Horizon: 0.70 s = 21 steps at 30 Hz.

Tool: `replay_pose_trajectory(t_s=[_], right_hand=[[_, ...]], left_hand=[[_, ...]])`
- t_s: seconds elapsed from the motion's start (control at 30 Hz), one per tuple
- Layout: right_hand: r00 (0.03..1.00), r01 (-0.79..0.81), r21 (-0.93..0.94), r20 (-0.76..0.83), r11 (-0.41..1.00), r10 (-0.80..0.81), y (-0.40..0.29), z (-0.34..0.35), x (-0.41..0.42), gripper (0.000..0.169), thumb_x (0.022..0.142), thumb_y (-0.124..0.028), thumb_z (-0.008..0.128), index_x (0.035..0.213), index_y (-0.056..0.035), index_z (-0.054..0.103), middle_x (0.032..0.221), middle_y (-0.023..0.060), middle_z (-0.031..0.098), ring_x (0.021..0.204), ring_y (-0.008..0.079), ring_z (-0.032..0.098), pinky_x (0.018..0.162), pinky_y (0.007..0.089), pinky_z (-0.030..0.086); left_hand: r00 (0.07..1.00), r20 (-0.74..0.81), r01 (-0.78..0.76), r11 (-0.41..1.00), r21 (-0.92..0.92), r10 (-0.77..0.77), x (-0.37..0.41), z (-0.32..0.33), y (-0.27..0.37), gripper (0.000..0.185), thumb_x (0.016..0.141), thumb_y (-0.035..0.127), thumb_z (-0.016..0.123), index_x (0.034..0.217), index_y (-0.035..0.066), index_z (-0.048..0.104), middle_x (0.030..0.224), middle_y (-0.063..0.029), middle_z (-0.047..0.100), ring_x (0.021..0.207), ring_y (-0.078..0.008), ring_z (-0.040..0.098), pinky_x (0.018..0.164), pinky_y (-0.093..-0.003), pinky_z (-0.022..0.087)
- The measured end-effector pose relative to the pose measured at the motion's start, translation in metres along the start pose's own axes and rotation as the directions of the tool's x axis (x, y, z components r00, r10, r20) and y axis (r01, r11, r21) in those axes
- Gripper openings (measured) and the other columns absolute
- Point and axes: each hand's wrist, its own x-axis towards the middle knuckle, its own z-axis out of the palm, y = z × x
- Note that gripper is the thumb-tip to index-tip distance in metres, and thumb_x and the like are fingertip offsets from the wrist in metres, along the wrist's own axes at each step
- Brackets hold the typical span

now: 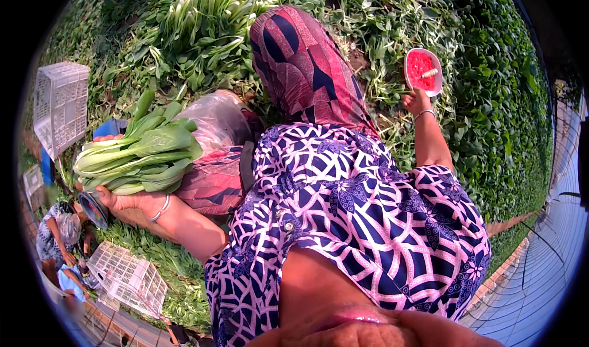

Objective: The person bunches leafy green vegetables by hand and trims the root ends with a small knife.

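My left hand holds a thick bunch of leafy greens that looks like bok choy. Its pale stem ends point left and its leaves spread towards my lap. The thumb presses the near side, while other fingers show behind the far side. Out to the right, my right hand has its fingers at the near rim of a small white bowl, apparently gripping it. Thin red pieces fill this bowl, and a tool with a light handle lies on them. Clear plastic sheeting covers part of my left leg.
Harvested greens lie piled beyond my knees. Dense leafy crop grows on the right. White plastic crates stand at left, another crate lower down. A round dark object sits by my left hand. Another person works at lower left.
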Motion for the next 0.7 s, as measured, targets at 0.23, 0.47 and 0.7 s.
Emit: replay_pose_trajectory(t_s=[0.23, 0.47, 0.7], right_hand=[[0.994, -0.088, 0.392, -0.031, 0.916, 0.109, 0.068, 0.018, 0.052, 0.033, 0.098, -0.039, 0.043, 0.111, -0.0107, 0.057, 0.104, 0.007, 0.065, 0.094, 0.03, 0.067, 0.075, 0.0429, 0.048], [0.936, 0.008, 0.34, -0.333, 0.94, 0.113, 0.092, -0.034, 0.103, 0.018, 0.081, -0.036, 0.067, 0.087, -0.021, 0.058, 0.073, -0.004, 0.06, 0.05, 0.014, 0.052, 0.047, 0.0287, 0.042], [0.936, 0.224, 0.145, -0.308, 0.964, -0.171, 0.059, 0.042, 0.005, 0.014, 0.072, -0.011, 0.07, 0.074, -0.0053, 0.057, 0.072, 0.0044, 0.058, 0.054, 0.0166, 0.049, 0.046, 0.0289, 0.039]], left_hand=[[1.0, -0.015, -0.006, 1.0, 0.003, 0.006, -0.007, 0.015, 0.025, 0.082, 0.075, 0.036, 0.071, 0.141, 0.0, 0.039, 0.137, -0.0182, 0.044, 0.125, -0.0341, 0.045, 0.113, -0.0511, 0.031], [0.993, 0.112, -0.03, 0.999, -0.042, 0.034, 0.005, 0.042, 0.044, 0.08, 0.074, 0.036, 0.074, 0.14, 0.002, 0.042, 0.134, -0.019, 0.045, 0.122, -0.0359, 0.043, 0.111, -0.0508, 0.032], [0.981, 0.077, -0.178, 0.984, 0.027, 0.176, -0.024, 0.052, 0.061, 0.085, 0.072, 0.041, 0.072, 0.139, -0.001, 0.042, 0.133, -0.0199, 0.048, 0.119, -0.0375, 0.046, 0.109, -0.0525, 0.032]])
